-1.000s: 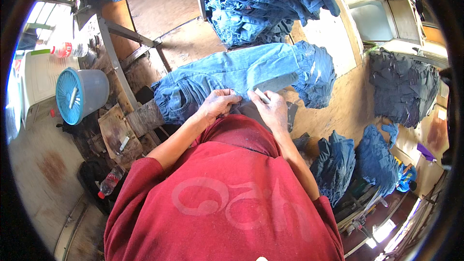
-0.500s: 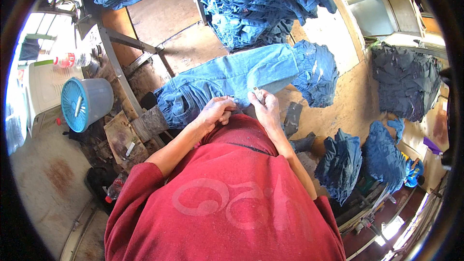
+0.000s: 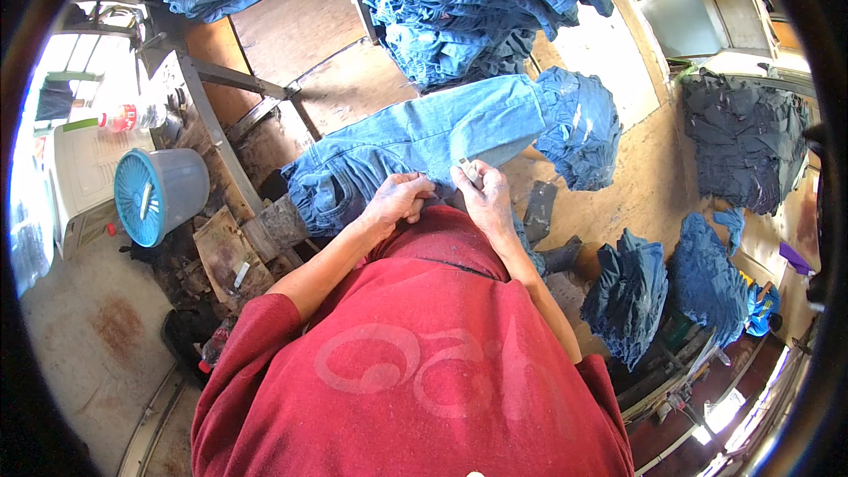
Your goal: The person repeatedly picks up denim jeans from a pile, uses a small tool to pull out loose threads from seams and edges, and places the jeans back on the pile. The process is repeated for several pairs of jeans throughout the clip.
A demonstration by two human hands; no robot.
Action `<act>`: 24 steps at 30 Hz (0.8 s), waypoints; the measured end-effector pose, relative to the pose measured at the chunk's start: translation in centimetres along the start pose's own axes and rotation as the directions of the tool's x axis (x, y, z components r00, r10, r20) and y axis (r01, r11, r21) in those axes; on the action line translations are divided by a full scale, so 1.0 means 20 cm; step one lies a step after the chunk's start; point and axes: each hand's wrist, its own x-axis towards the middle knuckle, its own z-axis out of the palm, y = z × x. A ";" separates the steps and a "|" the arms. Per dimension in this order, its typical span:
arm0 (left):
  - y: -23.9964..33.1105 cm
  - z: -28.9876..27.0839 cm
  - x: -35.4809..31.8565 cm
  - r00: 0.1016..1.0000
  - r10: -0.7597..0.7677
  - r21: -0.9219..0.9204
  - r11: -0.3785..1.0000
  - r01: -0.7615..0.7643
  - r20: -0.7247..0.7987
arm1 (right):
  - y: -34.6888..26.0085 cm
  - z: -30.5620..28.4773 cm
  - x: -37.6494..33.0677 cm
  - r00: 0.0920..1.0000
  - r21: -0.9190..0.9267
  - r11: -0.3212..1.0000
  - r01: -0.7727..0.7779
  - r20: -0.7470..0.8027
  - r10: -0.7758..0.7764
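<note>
A pair of light blue jeans (image 3: 442,128) lies stretched across in front of me, its waist end at the left. My left hand (image 3: 400,200) is closed in a pinch at the near edge of the denim, close to my red shirt. Just to its right, my right hand (image 3: 486,199) is closed around a small silver tool (image 3: 470,171), possibly thread snips. The tool's tip sticks up from between thumb and fingers, over the denim. What lies under my fingertips is hidden.
A big stack of blue jeans (image 3: 459,9) stands ahead. Folded denim (image 3: 579,128) lies by the trouser leg's far end. Dark garments (image 3: 742,141) and blue bundles (image 3: 625,296) are at the right. A lidded bucket (image 3: 181,181) stands left, near a metal table frame (image 3: 212,115).
My right hand and the silver tool have shifted slightly left toward the left hand. The left hand stays pinched at the denim. The view has turned a little.
</note>
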 end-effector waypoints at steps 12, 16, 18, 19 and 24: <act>-0.01 0.03 0.02 0.999 0.024 0.136 0.991 -0.018 -0.047 | -0.02 0.00 0.00 1.000 0.017 1.000 -0.018 0.000 0.018; -0.03 0.01 0.00 0.996 0.032 0.173 0.985 -0.017 -0.083 | 0.00 0.01 -0.01 1.000 -0.046 0.999 0.006 -0.012 -0.006; -0.04 0.00 -0.02 0.996 0.022 0.138 0.990 -0.010 -0.088 | 0.02 0.01 0.00 0.999 -0.024 1.000 0.011 -0.034 -0.012; -0.04 -0.01 -0.03 0.996 0.016 0.110 0.994 -0.006 -0.086 | 0.02 0.01 0.01 0.999 -0.010 1.000 0.017 -0.039 -0.017; -0.02 -0.03 -0.03 1.000 -0.015 0.014 1.000 0.015 0.010 | 0.03 0.00 0.03 1.000 -0.038 0.999 0.025 -0.011 -0.026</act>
